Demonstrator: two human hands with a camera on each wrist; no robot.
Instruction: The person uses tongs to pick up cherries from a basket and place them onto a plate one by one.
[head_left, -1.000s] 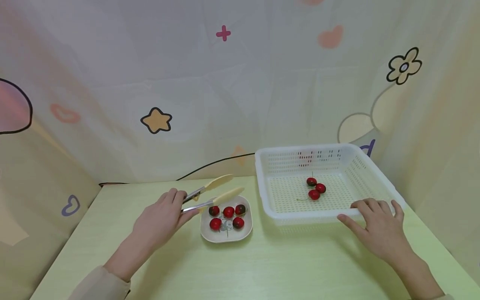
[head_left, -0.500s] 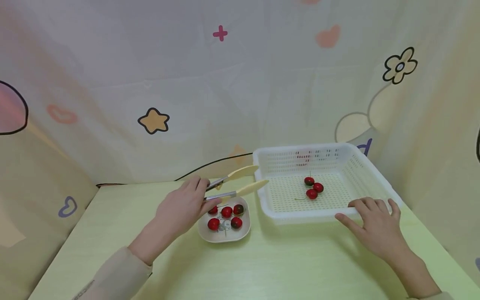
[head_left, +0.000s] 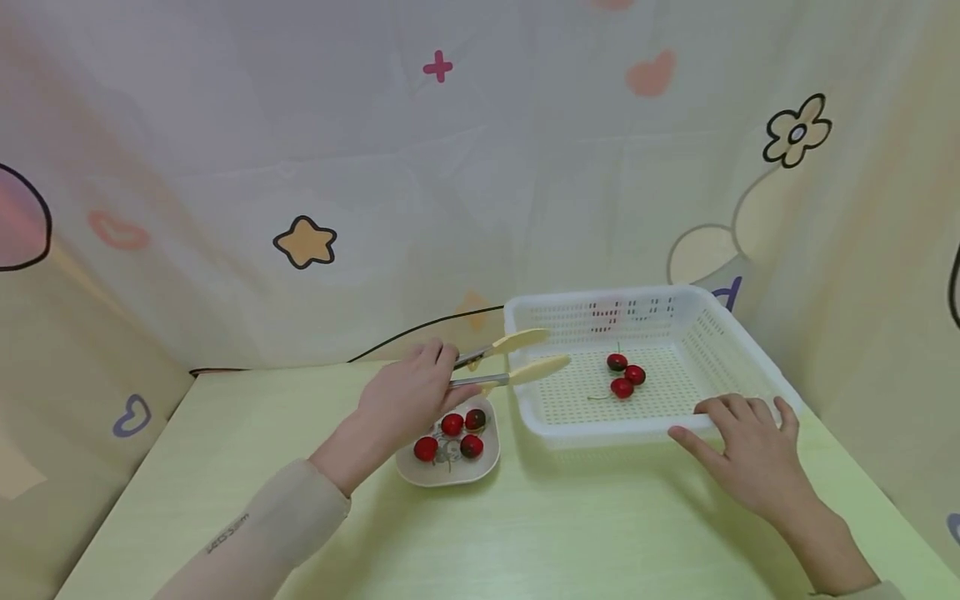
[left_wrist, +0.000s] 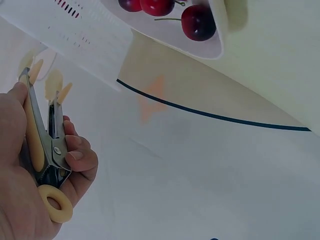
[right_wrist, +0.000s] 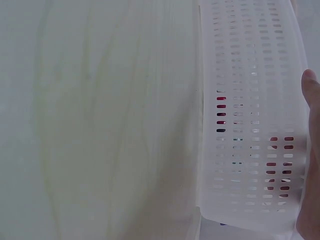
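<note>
My left hand (head_left: 408, 396) holds metal tongs (head_left: 538, 370) with cream-yellow tips, also seen in the left wrist view. The tips stand apart over the left wall of a white plastic basket (head_left: 600, 430), and I see nothing between them. Inside that basket lie 3 dark red cherries (head_left: 634, 375) on its mesh floor. My right hand (head_left: 757, 458) grips the basket's near rim at the right, thumb outside and fingers over the edge. Below my left hand is a small white dish (head_left: 447, 477) with several cherries (head_left: 426, 449), partly hidden by the hand.
A pale green-yellow table (head_left: 525, 533) bears the dish and the basket, which stand side by side with a narrow gap. A printed curtain (head_left: 375, 183) hangs close behind and along both sides of the table.
My left hand has carried the tongs rightward from above the dish to the basket's left wall, tips still apart. The right hand keeps its place on the rim. The head view has shifted slightly.
</note>
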